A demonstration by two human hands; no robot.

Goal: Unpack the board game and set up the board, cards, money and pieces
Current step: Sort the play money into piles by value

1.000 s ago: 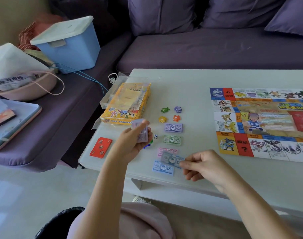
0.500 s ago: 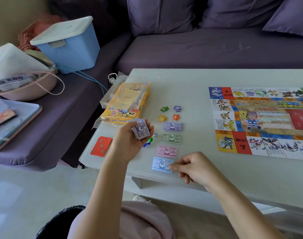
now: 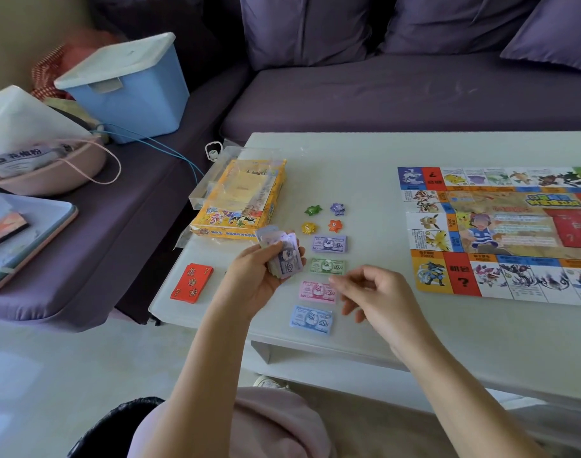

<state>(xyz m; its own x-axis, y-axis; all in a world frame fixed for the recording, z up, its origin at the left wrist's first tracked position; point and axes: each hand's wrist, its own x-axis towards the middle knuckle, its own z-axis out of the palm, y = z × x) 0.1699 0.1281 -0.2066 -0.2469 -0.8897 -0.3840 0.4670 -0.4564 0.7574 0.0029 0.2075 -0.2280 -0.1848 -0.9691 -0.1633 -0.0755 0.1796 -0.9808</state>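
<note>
The left hand [image 3: 259,279] holds in its grip a thick wad of purple paper notes [image 3: 284,259]. The right hand [image 3: 378,295] hovers empty, loosely curled. Between the grips lie four sorted note piles [image 3: 317,291], and the colourful printed board [image 3: 500,233] is spread to their right. The wad awaits sorting.

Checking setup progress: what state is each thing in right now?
Board: unfolded flat.
Box: lying flat, off the board.
Red cards: stacked, off the board.
Tokens: four, off the board.
Bill piles: four, sorted by colour.
Wad: gripped in left hand.
Right hand: empty, fingers relaxed.
Bin: lid on.
</note>
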